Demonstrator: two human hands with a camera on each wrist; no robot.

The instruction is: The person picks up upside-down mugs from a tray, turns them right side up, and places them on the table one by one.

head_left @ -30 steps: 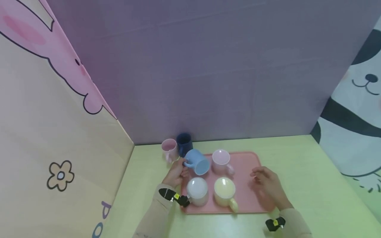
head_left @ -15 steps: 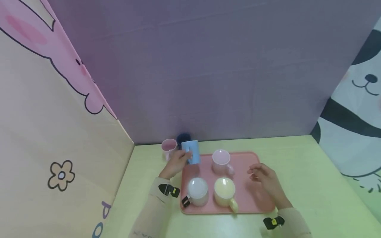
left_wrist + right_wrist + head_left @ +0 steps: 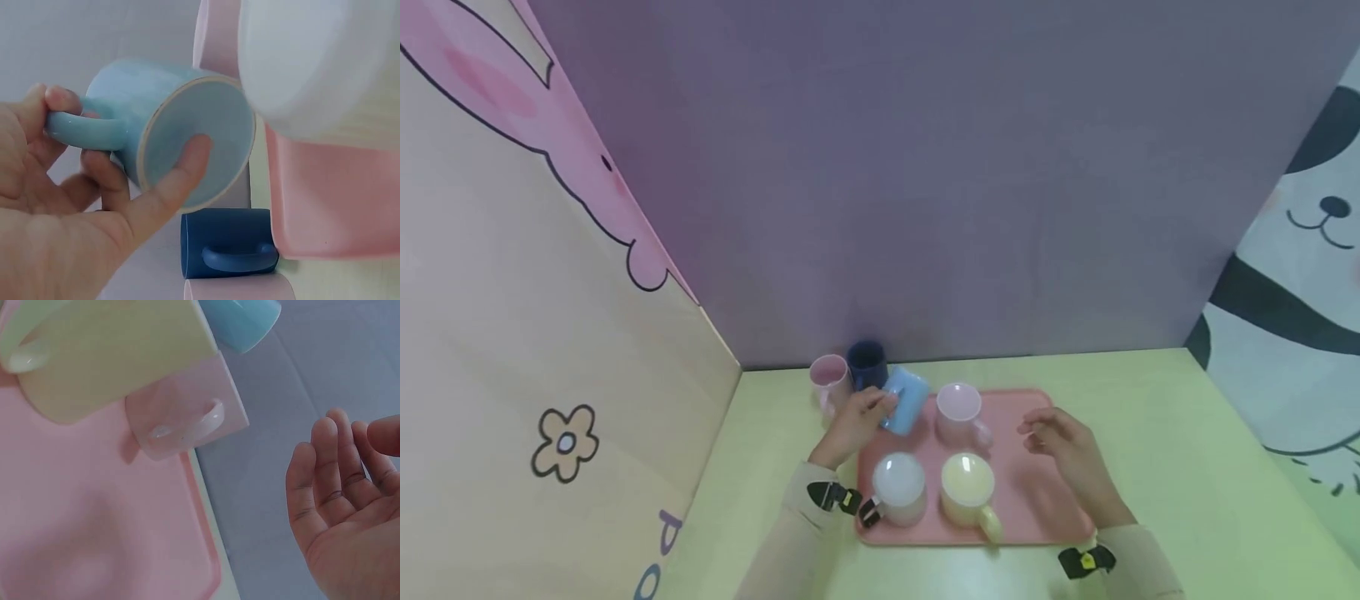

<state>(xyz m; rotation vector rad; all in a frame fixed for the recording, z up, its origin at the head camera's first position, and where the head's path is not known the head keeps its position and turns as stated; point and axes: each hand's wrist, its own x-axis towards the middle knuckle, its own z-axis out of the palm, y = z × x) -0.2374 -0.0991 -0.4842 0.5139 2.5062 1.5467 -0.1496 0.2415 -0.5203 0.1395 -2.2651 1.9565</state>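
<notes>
Blue mug (image 3: 907, 402) is tilted, base (image 3: 228, 140) edged beige. Sits right of left hand (image 3: 856, 423), which grips its handle (image 3: 87, 130); right hand (image 3: 1070, 454) relaxed.

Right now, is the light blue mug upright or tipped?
Tipped. The left hand holds the light blue mug by its handle; its body slants in the head view, one end facing the left wrist camera.

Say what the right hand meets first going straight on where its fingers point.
Probably the pink mug on the tray, handle first, though depth is unclear: the right hand may pass above.
</notes>
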